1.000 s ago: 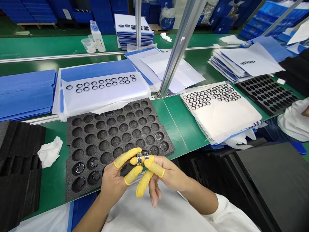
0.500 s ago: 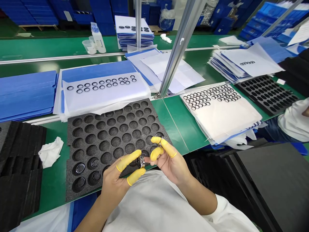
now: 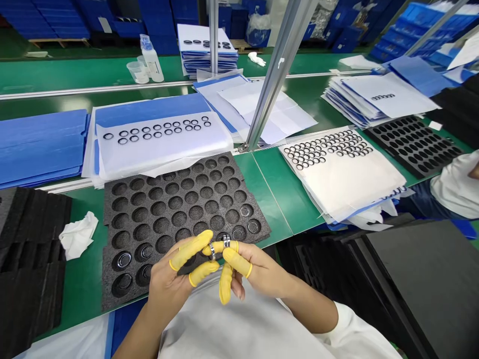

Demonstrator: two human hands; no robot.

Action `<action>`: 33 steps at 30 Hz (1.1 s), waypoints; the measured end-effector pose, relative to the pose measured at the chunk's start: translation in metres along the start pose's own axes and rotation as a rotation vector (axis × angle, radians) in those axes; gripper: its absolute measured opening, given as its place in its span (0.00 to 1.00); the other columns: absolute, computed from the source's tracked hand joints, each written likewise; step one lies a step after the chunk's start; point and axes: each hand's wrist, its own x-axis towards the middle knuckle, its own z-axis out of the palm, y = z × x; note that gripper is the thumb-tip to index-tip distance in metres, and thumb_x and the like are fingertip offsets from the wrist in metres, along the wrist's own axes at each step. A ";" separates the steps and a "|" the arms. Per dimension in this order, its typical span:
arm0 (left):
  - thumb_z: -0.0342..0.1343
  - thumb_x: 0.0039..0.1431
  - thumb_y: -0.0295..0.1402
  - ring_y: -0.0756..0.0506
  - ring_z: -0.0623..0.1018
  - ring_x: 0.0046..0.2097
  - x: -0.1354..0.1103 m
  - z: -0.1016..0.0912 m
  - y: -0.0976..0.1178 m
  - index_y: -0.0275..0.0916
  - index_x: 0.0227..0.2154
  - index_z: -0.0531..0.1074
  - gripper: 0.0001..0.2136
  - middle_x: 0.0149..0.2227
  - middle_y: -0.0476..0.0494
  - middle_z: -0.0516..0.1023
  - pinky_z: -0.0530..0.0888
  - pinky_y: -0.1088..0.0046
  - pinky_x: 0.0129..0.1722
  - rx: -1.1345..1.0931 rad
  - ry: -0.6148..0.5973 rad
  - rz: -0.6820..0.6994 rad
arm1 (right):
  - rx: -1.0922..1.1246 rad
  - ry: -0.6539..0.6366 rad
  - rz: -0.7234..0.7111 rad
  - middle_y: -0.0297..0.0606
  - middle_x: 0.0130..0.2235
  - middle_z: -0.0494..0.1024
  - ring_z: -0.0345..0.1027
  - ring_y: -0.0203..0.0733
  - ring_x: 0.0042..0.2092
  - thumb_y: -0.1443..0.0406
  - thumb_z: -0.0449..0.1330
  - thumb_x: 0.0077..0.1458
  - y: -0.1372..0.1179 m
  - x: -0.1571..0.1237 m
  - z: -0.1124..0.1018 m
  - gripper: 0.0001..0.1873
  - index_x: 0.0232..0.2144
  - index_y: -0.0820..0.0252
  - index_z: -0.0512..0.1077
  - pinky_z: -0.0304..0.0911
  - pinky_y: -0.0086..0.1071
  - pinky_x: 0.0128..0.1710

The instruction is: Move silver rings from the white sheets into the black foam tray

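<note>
My left hand [image 3: 174, 269] pinches a shiny metal ring [image 3: 212, 251] between thumb and forefinger, both in yellow finger cots. From the right, the yellow-capped forefinger of my right hand [image 3: 249, 267] reaches to this ring; whether it passes through cannot be made out. Narrow silver-and-black rings [image 3: 226, 241] sit around that forefinger, and the thumb lies close below them. Both hands are above the near edge of a black foam tray [image 3: 107, 234] with round pockets. Rings rest in several pockets at its near left and right corners.
Behind the tray, a white sheet [image 3: 160, 154] carries rows of rings. Another ring-covered sheet [image 3: 348, 184] lies right of the metal post [image 3: 269, 80]. A crumpled white cloth [image 3: 78, 235] and stacked black foam [image 3: 33, 259] are at left. A person's sleeve [image 3: 458, 187] shows far right.
My right hand has moved left and down from the tray's right corner, its forefinger now straight with rings around it. The left hand has shifted slightly left, keeping its ring. Rings in the right-corner pockets are uncovered.
</note>
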 end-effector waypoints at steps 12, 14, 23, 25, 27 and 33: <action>0.66 0.61 0.29 0.44 0.85 0.50 -0.004 -0.002 0.001 0.48 0.60 0.74 0.25 0.53 0.43 0.84 0.82 0.71 0.51 -0.034 -0.120 0.017 | -0.107 -0.123 0.055 0.28 0.22 0.75 0.55 0.26 0.18 0.40 0.56 0.63 -0.002 0.001 0.002 0.31 0.39 0.63 0.73 0.56 0.21 0.19; 0.65 0.62 0.28 0.45 0.85 0.49 -0.004 -0.001 0.001 0.50 0.60 0.74 0.24 0.53 0.45 0.84 0.81 0.72 0.51 -0.049 -0.127 -0.003 | -0.126 -0.131 0.043 0.28 0.22 0.75 0.55 0.25 0.17 0.40 0.55 0.64 -0.004 0.000 0.003 0.30 0.38 0.63 0.73 0.55 0.20 0.19; 0.65 0.62 0.43 0.43 0.87 0.45 -0.002 -0.002 0.008 0.52 0.62 0.73 0.25 0.47 0.43 0.87 0.82 0.74 0.48 -0.261 -0.236 -0.235 | -0.504 -0.095 -0.184 0.35 0.27 0.80 0.67 0.29 0.22 0.45 0.44 0.72 -0.005 -0.004 0.001 0.29 0.43 0.62 0.72 0.65 0.23 0.26; 0.65 0.62 0.44 0.43 0.87 0.43 -0.002 -0.002 0.011 0.51 0.60 0.75 0.24 0.45 0.43 0.88 0.82 0.73 0.46 -0.306 -0.212 -0.275 | -0.624 -0.100 -0.252 0.36 0.27 0.81 0.69 0.31 0.24 0.47 0.42 0.73 -0.001 -0.004 -0.001 0.28 0.41 0.61 0.72 0.66 0.24 0.27; 0.66 0.61 0.41 0.44 0.87 0.41 -0.001 -0.001 0.015 0.50 0.58 0.77 0.22 0.44 0.43 0.88 0.82 0.74 0.45 -0.310 -0.197 -0.319 | -0.721 -0.113 -0.296 0.37 0.28 0.80 0.69 0.32 0.25 0.50 0.42 0.74 0.002 -0.004 -0.002 0.26 0.39 0.61 0.71 0.66 0.25 0.28; 0.68 0.59 0.35 0.44 0.86 0.39 -0.002 0.002 0.020 0.46 0.55 0.80 0.20 0.43 0.42 0.87 0.83 0.72 0.43 -0.263 -0.154 -0.370 | -0.805 -0.118 -0.341 0.37 0.31 0.82 0.69 0.31 0.26 0.56 0.43 0.75 0.004 -0.002 -0.003 0.22 0.40 0.61 0.72 0.65 0.24 0.30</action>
